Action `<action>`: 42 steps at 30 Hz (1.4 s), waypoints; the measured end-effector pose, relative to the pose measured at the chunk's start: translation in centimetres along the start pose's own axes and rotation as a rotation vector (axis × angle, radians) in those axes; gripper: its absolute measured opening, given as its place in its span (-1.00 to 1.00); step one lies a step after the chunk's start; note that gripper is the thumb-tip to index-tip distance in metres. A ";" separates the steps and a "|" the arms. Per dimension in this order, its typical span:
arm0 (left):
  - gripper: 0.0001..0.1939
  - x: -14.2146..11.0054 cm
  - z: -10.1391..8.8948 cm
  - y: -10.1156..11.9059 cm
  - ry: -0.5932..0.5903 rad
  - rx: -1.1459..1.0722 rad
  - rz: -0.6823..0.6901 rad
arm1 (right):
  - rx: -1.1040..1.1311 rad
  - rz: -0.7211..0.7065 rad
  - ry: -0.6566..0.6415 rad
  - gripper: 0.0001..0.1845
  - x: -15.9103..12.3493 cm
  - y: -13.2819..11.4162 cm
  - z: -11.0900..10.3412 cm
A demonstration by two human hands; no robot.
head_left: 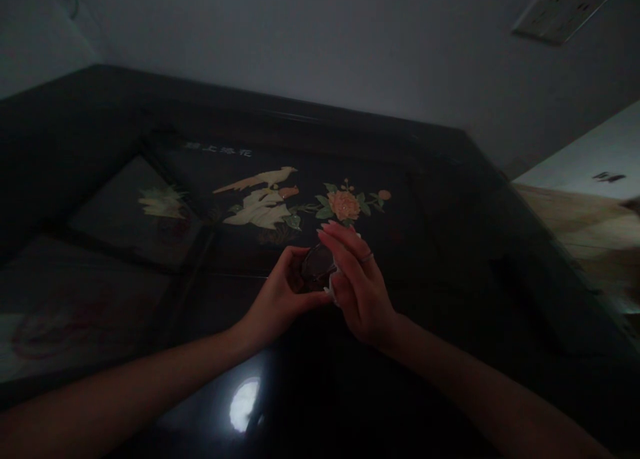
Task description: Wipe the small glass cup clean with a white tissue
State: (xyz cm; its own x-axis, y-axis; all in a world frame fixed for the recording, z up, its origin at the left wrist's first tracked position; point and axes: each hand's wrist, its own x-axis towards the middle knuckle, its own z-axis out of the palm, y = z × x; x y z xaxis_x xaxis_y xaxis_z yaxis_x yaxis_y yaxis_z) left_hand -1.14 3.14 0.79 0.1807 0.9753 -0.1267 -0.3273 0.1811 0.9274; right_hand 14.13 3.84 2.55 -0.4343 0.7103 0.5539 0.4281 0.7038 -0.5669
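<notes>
In dim light both my hands meet over a dark lacquered cabinet top (430, 259). My left hand (280, 296) is curled around a small dark round object (315, 272), perhaps a glass lens or lid, thumb and fingers gripping its edge. My right hand (357, 286), a ring on one finger, lies with fingers pressed together against that object, and a bit of white cloth or tissue (334, 287) shows under its fingers. What exactly the dark object is stays unclear.
The cabinet surface bears an inlaid picture of a pale bird (260, 179) and a pink flower (344, 204). A second inlaid panel (150, 209) lies to the left. A grey wall rises behind, with a wall socket (560, 9) upper right. A light reflection (244, 402) shines near me.
</notes>
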 end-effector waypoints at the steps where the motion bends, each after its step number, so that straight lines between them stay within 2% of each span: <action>1: -0.48 0.0 0.0 0.0 -0.010 -0.015 -0.004 | 0.036 0.039 0.006 -0.49 0.2 0.0 -0.1; 3: -0.47 -0.2 -0.1 0.0 -0.024 -0.029 -0.004 | 0.163 0.165 0.031 -0.54 0.6 0.0 -0.2; 8: -0.42 -0.5 -0.2 -0.1 -0.022 0.026 -0.003 | 0.546 0.580 0.067 -0.55 1.5 0.5 -0.3; 11: -0.41 -0.5 -0.1 -0.2 -0.025 0.022 0.001 | 0.664 0.728 0.072 -0.54 1.6 0.7 -0.1; 14: -0.42 -0.3 0.0 0.0 -0.023 -0.001 -0.012 | 0.602 0.662 0.127 -0.55 1.2 0.6 0.1; 16: -0.43 -0.1 0.1 0.1 -0.002 -0.015 -0.024 | 0.455 0.504 0.128 -0.57 0.8 0.4 0.3; 20: -0.45 0.0 0.2 0.3 0.068 -0.006 -0.038 | 0.140 0.166 0.037 -0.54 0.1 0.1 0.4; 23: -0.48 0.0 0.2 0.2 0.056 0.013 -0.036 | 0.068 0.074 -0.003 -0.52 0.0 -0.3 0.2; 25: -0.49 -0.1 0.0 0.0 0.017 0.003 -0.032 | 0.107 0.106 0.005 -0.55 0.2 -0.4 0.1; 28: -0.47 -0.2 -0.2 -0.2 -0.026 -0.010 -0.014 | 0.247 0.236 0.055 -0.59 0.7 -0.3 -0.1; 31: -0.42 -0.3 -0.2 -0.2 -0.022 0.046 -0.001 | 0.446 0.453 0.093 -0.59 1.1 0.2 -0.1; 34: -0.39 -0.5 -0.1 -0.2 -0.030 0.082 -0.002 | 0.658 0.680 0.052 -0.57 1.3 0.8 -0.1; 36: -0.38 -0.6 -0.1 -0.3 -0.048 0.080 0.010 | 0.743 0.753 0.045 -0.56 1.3 0.9 0.0; 39: -0.35 -0.6 -0.2 -0.4 -0.057 0.077 0.006 | 0.672 0.696 0.105 -0.57 1.0 0.6 0.1; 42: -0.35 -0.4 -0.2 -0.5 -0.043 0.083 -0.007 | 0.427 0.440 0.139 -0.61 0.6 -0.1 0.1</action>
State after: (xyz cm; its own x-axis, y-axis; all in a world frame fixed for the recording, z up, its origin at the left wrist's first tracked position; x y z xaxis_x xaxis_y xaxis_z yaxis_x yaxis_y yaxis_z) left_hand -1.26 2.64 0.28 0.2228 0.9675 -0.1197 -0.2482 0.1751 0.9528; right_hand 13.80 4.22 2.86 -0.1698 0.9475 0.2709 0.1767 0.2997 -0.9375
